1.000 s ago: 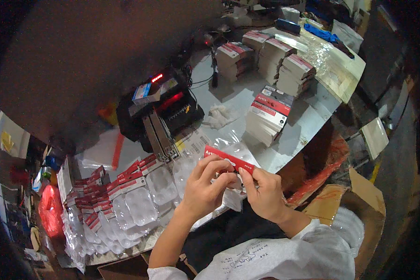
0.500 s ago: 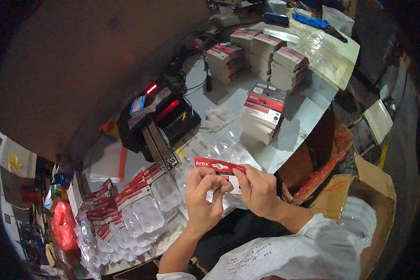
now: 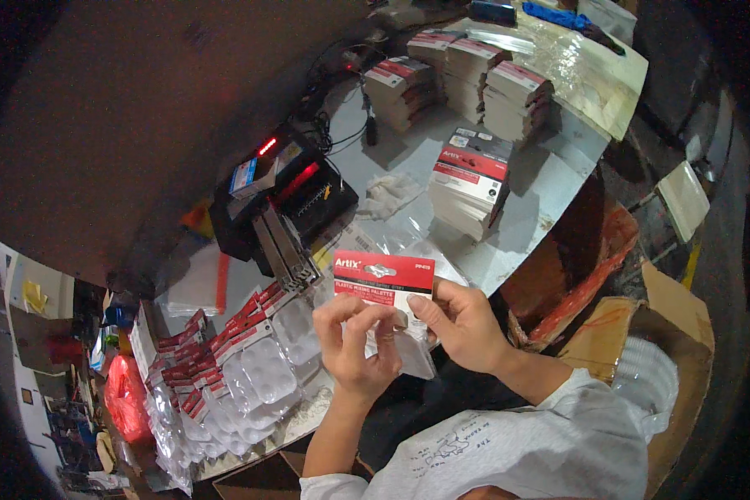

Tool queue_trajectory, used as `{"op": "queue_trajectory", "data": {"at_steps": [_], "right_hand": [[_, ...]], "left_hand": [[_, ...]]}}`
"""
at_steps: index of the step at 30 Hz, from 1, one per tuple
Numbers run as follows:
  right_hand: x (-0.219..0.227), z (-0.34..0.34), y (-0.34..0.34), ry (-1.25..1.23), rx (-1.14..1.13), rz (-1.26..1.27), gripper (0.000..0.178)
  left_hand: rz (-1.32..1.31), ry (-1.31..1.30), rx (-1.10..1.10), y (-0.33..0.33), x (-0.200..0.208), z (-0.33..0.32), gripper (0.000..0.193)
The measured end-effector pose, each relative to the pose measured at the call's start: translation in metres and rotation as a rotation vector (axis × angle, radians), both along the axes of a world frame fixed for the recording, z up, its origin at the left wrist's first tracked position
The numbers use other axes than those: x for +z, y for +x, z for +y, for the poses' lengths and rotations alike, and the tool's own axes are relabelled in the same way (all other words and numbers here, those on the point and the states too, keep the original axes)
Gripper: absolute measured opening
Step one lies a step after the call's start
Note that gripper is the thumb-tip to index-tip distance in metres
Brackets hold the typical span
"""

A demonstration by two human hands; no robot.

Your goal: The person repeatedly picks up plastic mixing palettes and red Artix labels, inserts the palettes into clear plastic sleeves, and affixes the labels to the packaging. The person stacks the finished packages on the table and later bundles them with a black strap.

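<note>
At the near edge of the worktop (image 3: 550,183), the right hand (image 3: 468,329) pinches a red-and-white header card (image 3: 383,279) at its right side, thumb across the front. The left hand (image 3: 357,346) has its fingers curled at the card's lower left, though whether they grip it I cannot tell. Clear packs (image 3: 262,372) overlap along the worktop's near left edge, and a card stack (image 3: 465,187) stands toward its right edge.

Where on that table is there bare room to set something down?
The grey table looks bare between the near card stack and the table's right edge, and between the crumpled white cloth and rear card stacks. It is crowded at front left, where clear packs overlap beside the left hand.
</note>
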State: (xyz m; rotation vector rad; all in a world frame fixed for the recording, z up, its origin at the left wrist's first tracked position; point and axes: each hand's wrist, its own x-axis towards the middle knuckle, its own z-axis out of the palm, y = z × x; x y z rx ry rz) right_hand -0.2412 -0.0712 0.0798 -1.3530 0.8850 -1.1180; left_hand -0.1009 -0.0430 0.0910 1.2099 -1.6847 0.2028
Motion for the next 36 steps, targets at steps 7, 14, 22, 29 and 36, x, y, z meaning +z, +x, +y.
{"op": "queue_trajectory", "data": {"at_steps": [7,14,22,29,36], "right_hand": [[0.006,0.004,-0.005,-0.263,-0.110,0.275,0.019],[0.009,0.002,-0.007,-0.154,-0.036,0.221,0.023],[0.006,0.003,-0.002,-0.245,-0.061,0.231,0.022],[0.005,-0.004,0.002,-0.513,-0.332,0.351,0.017],[-0.001,-0.016,-0.013,-0.340,-0.356,0.401,0.018]], "left_hand": [[-0.284,0.256,-0.270,0.015,0.026,-0.011,0.026],[-0.466,0.310,-0.494,0.035,0.043,-0.027,0.024],[-0.363,0.217,-0.399,0.029,0.031,-0.025,0.020],[-0.531,0.264,-0.138,0.010,0.018,-0.010,0.018],[-0.074,0.177,-0.172,-0.006,0.029,0.008,0.021]]}}
